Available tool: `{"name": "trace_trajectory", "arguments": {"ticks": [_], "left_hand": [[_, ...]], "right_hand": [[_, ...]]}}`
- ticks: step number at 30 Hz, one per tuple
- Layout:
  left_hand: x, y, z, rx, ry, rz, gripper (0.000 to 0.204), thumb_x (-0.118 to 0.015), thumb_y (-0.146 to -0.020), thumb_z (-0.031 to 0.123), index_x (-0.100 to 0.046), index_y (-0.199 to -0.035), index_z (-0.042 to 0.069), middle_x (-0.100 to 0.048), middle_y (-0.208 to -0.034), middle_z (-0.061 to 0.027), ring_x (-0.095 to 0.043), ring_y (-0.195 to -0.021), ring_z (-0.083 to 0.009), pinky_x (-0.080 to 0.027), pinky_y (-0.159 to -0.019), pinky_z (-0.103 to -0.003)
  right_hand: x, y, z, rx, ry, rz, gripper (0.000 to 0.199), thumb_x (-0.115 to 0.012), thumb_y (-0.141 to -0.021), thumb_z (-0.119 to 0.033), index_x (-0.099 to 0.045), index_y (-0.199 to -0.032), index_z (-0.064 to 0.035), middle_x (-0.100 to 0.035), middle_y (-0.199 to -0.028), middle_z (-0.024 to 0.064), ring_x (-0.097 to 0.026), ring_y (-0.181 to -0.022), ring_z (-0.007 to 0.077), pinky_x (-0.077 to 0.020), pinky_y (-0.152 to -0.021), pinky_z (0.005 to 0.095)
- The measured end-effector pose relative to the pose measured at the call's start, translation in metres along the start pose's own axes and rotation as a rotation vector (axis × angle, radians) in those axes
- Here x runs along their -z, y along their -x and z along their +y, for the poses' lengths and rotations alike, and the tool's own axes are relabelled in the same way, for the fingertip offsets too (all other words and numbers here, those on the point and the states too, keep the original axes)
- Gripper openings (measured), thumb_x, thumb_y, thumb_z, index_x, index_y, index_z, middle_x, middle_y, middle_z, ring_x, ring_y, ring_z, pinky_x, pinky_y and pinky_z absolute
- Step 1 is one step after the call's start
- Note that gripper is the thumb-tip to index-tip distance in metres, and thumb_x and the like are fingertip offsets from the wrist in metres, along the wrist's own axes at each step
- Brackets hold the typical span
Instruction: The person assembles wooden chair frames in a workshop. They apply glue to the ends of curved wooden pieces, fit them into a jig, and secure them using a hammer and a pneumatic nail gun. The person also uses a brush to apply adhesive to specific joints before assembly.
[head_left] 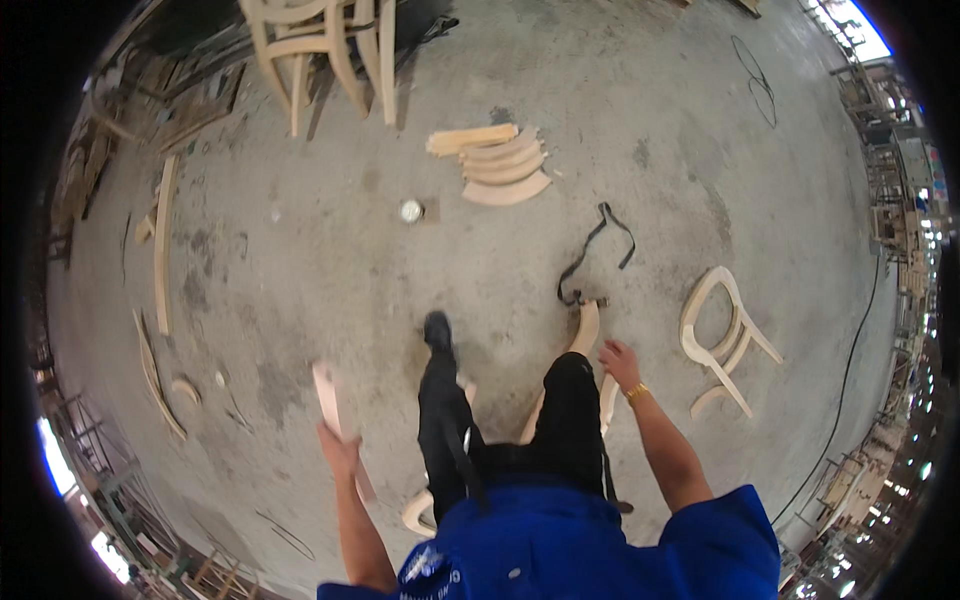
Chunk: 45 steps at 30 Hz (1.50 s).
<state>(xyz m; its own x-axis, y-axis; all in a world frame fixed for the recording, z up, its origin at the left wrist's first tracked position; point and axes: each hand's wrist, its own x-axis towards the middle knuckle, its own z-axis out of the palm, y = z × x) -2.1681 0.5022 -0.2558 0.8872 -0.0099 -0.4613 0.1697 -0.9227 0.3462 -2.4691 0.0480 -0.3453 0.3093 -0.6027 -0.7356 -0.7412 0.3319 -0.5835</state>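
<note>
I stand on a concrete floor, looking down past my blue shirt and black trousers. My left hand (338, 447) grips a pale curved wooden piece (328, 398) that sticks up from the fist. My right hand (618, 362) hangs with fingers apart beside my right knee, holding nothing, close to a curved wooden chair part (586, 325) lying on the floor under my legs. A black strap (596, 250) trails from that part's far end.
A bare wooden chair frame (722, 338) lies to the right. A stack of curved wooden pieces (497, 163) and a small round tin (411, 211) lie ahead. An upright chair frame (325, 50) stands at the back. Long wooden strips (162, 245) lie to the left.
</note>
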Motion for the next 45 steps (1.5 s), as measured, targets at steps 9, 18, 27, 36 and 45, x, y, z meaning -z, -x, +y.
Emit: {"name": "trace_trajectory", "arguments": {"ticks": [9,18,27,36,45], "left_hand": [[-0.060,-0.083,0.140,0.220,0.142,0.135,0.085,-0.066,-0.065,-0.007,-0.019,-0.136,-0.003,-0.036,-0.130,-0.0217,-0.041,-0.118,-0.0327,-0.036,-0.098,-0.037],[-0.216,-0.079,0.160,0.718,0.010,0.085,0.080,-0.064,-0.060,-0.005,-0.026,-0.131,0.003,-0.042,-0.107,-0.0129,-0.048,-0.096,-0.0262,-0.044,-0.084,-0.041],[-0.226,-0.021,0.170,0.931,0.105,-0.080,0.082,-0.063,-0.058,-0.009,-0.025,-0.130,0.001,-0.046,-0.113,-0.0158,-0.051,-0.100,-0.0264,-0.045,-0.085,-0.039],[-0.233,-0.010,0.178,0.985,0.228,-0.128,0.081,-0.065,-0.055,0.002,-0.028,-0.127,-0.001,-0.047,-0.099,-0.0111,-0.050,-0.092,-0.0228,-0.044,-0.079,-0.035],[-0.260,-0.016,0.153,0.890,0.398,-0.197,0.083,-0.068,-0.053,0.002,-0.027,-0.125,0.000,-0.048,-0.104,-0.0133,-0.052,-0.094,-0.0256,-0.045,-0.081,-0.038]], "right_hand": [[0.004,-0.397,-0.116,0.151,0.472,-0.020,0.038,-0.056,-0.085,-0.026,-0.055,-0.113,-0.0010,-0.061,-0.106,0.0191,-0.056,-0.103,0.0353,-0.0442,-0.087,0.0410],[-0.087,-0.699,-0.146,0.317,1.040,0.122,0.043,-0.052,-0.083,-0.009,-0.047,-0.125,-0.0026,-0.056,-0.117,0.0170,-0.054,-0.107,0.0338,-0.0442,-0.091,0.0424],[-0.107,-0.688,-0.162,0.741,0.628,0.069,0.026,-0.054,-0.079,-0.004,-0.051,-0.104,0.0006,-0.057,-0.097,0.0161,-0.057,-0.089,0.0308,-0.0472,-0.077,0.0419],[-0.256,-0.700,-0.280,0.685,1.153,-0.572,0.028,-0.047,-0.083,-0.019,-0.052,-0.100,0.0020,-0.059,-0.099,0.0243,-0.059,-0.097,0.0376,-0.0445,-0.085,0.0463],[-0.233,-0.684,-0.180,1.072,1.441,-0.672,0.031,-0.042,-0.087,-0.025,-0.053,-0.100,0.0011,-0.059,-0.103,0.0241,-0.059,-0.091,0.0391,-0.0449,-0.083,0.0499]]}}
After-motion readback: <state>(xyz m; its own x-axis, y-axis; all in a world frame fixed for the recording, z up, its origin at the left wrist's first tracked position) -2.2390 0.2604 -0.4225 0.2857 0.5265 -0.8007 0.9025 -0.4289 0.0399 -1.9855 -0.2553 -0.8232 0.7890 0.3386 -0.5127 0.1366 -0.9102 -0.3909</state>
